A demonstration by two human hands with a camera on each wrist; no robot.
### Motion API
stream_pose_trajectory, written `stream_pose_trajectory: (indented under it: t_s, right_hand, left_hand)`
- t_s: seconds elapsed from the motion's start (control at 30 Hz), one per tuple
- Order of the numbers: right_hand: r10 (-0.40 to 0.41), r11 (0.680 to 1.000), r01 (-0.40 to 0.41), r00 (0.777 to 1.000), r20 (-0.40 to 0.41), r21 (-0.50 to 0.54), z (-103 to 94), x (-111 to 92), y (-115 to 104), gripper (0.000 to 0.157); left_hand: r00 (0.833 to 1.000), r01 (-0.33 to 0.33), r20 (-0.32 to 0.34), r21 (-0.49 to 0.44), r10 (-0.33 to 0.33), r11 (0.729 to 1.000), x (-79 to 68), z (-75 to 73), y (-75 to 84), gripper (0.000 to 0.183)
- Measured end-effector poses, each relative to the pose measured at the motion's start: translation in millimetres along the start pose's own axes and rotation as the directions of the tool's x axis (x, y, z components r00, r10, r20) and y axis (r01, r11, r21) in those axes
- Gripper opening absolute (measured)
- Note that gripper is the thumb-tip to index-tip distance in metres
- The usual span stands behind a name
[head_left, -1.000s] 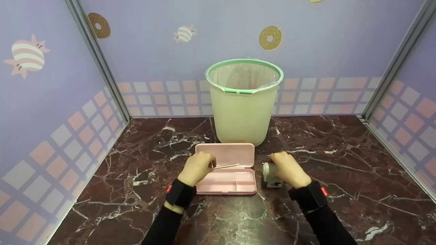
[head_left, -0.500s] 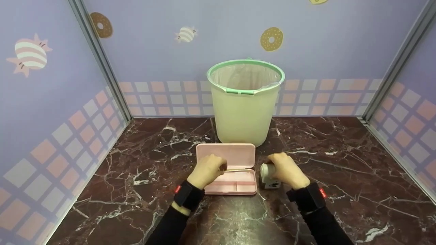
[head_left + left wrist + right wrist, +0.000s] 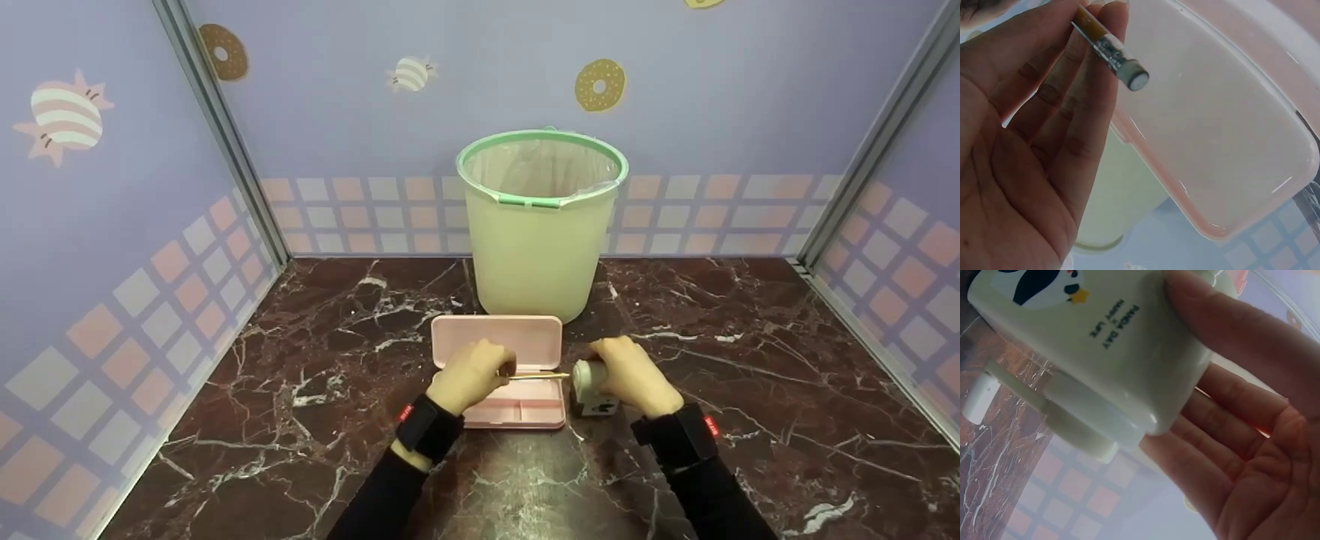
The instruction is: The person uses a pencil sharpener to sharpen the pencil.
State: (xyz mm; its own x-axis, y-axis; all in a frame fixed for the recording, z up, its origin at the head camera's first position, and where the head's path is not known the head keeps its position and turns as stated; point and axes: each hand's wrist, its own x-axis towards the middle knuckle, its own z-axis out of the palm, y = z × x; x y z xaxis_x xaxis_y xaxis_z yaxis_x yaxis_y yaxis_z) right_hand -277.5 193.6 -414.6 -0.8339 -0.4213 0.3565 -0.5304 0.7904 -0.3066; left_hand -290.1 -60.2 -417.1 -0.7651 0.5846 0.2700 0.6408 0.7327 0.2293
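Pinched between the thumb and fingers of my left hand (image 3: 472,377) is a pencil (image 3: 541,376), held level above the pink pencil case (image 3: 561,420). Its silver band and eraser end (image 3: 1133,76) show in the left wrist view. The far tip points right, very close to the side of a white hand-crank pencil sharpener (image 3: 588,379); whether they touch cannot be told. My right hand (image 3: 637,377) grips this sharpener from above and the right. A panda print (image 3: 1039,284) and a crank handle (image 3: 1022,391) show on it in the right wrist view.
The pencil case lies open, its lid (image 3: 499,330) tipped back and its tray divided into compartments. Behind it stands a tall pale green bin (image 3: 536,255) with a plastic liner. Patterned walls bound the dark marble table (image 3: 750,360).
My left hand has moved right with the pencil, bringing its tip beside the sharpener. The right hand and the sharpener have shifted slightly left.
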Motion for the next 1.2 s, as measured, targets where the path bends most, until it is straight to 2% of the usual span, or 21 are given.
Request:
stream_pose_trajectory:
  t_s: [0.27, 0.57, 0.73, 0.93, 1.2]
  right_hand:
    - [0.008, 1.000, -0.008, 1.000, 0.002, -0.010, 0.4, 0.6, -0.8, 0.027]
    - [0.020, 1.000, -0.020, 1.000, 0.011, 0.013, 1.2, 0.8, -1.4, 0.034]
    - [0.050, 0.999, -0.050, 0.999, 0.014, 0.019, 1.2, -0.6, -1.5, 0.035]
    - [0.065, 0.998, -0.065, 0.997, 0.034, 0.007, -0.9, -1.5, -3.2, 0.040]
    - [0.095, 0.995, -0.095, 0.995, 0.027, 0.010, -1.0, -0.7, -2.4, 0.035]
  left_hand:
    - [1.000, -0.023, -0.007, 0.030, 0.023, 0.999, 2.9, 1.8, 3.1, 0.008]
    - [1.000, 0.008, 0.007, 0.068, -0.009, 0.998, 5.0, 5.6, 10.5, 0.008]
    - [1.000, -0.002, 0.009, 0.093, 0.002, 0.996, 9.7, 9.4, 16.7, 0.007]
    - [0.998, -0.041, -0.043, 0.118, 0.046, 0.992, 12.1, 12.3, 19.1, 0.009]
    - [0.986, -0.094, -0.120, 0.192, 0.119, 0.977, 10.1, 17.2, 20.1, 0.011]
